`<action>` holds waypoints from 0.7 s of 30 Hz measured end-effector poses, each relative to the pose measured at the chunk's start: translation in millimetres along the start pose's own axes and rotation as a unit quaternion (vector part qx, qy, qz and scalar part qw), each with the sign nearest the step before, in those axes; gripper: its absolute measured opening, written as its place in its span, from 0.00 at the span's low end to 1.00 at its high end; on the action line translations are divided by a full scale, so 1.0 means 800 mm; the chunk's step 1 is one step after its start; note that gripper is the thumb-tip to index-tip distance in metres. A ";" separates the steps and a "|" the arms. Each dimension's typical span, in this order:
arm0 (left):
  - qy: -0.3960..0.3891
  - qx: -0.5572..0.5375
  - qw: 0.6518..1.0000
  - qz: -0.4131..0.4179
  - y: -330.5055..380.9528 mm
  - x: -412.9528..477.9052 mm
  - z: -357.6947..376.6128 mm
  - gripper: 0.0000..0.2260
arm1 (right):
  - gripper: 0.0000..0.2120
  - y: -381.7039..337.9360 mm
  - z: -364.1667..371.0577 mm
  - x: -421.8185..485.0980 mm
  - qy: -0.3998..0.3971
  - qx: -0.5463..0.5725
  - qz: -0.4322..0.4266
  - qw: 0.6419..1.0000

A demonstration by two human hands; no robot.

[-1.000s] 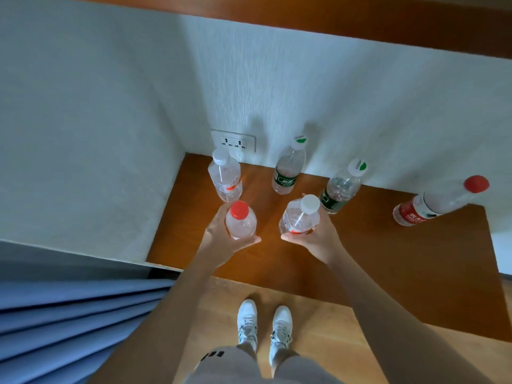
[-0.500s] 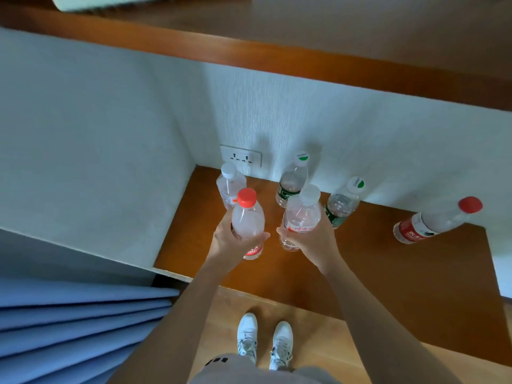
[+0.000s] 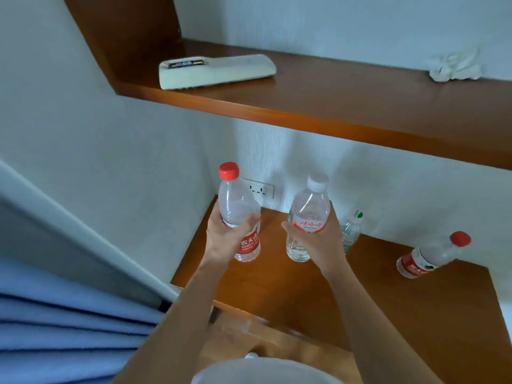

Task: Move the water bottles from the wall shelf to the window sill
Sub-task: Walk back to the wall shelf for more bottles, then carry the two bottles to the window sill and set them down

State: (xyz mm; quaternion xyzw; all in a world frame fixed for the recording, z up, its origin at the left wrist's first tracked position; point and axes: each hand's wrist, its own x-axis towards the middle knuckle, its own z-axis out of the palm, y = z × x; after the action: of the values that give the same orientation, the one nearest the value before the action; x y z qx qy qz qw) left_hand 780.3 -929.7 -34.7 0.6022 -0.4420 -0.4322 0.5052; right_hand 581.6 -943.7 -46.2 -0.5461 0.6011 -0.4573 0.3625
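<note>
Now our hands are full above the wall shelf (image 3: pixel 443 314).
Left hand (image 3: pixel 225 241) grips the red-capped bottle (image 3: pixel 235 206), right hand (image 3: pixel 318 241) the white-capped bottle (image 3: pixel 309 210); a green-capped bottle (image 3: pixel 352 231) stands at the back edge.

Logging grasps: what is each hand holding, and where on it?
Left hand grips the red-capped bottle around its middle; right hand grips the white-capped bottle around its labelled middle.

2 red-capped bottles (image 3: pixel 235 206), 1 white-capped bottle (image 3: pixel 310 209), 1 green-capped bottle (image 3: pixel 352 231), 2 hands (image 3: pixel 224 241), 2 shelves (image 3: pixel 332 106), 1 socket (image 3: pixel 261 189)
</note>
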 end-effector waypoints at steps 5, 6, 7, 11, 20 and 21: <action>0.034 -0.004 0.999 0.028 0.010 -0.014 -0.040 0.31 | 0.32 -0.019 0.030 -0.006 -0.049 0.041 -0.013 0.998; 0.045 -0.006 0.999 0.031 0.010 -0.019 -0.050 0.28 | 0.32 -0.023 0.038 -0.008 -0.062 0.048 -0.019 0.997; 0.057 -0.010 0.998 0.034 0.009 -0.023 -0.059 0.26 | 0.32 -0.025 0.046 -0.009 -0.079 0.053 -0.027 0.995; 0.125 -0.016 0.991 0.036 0.007 -0.050 -0.093 0.29 | 0.32 -0.038 0.074 -0.017 -0.151 0.067 -0.053 0.985; 0.342 -0.038 0.939 0.004 -0.001 -0.185 -0.136 0.23 | 0.35 -0.059 0.125 -0.078 -0.354 0.103 -0.126 0.921; 0.371 -0.042 0.928 0.000 -0.003 -0.205 -0.139 0.23 | 0.34 -0.061 0.132 -0.091 -0.376 0.110 -0.135 0.910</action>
State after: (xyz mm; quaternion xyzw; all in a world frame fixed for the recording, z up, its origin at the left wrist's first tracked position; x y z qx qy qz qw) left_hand 849.1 -745.5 -12.0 0.6981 -0.2045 -0.1964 0.6575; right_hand 706.6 -887.1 -38.6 -0.7101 0.2869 -0.3261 0.5542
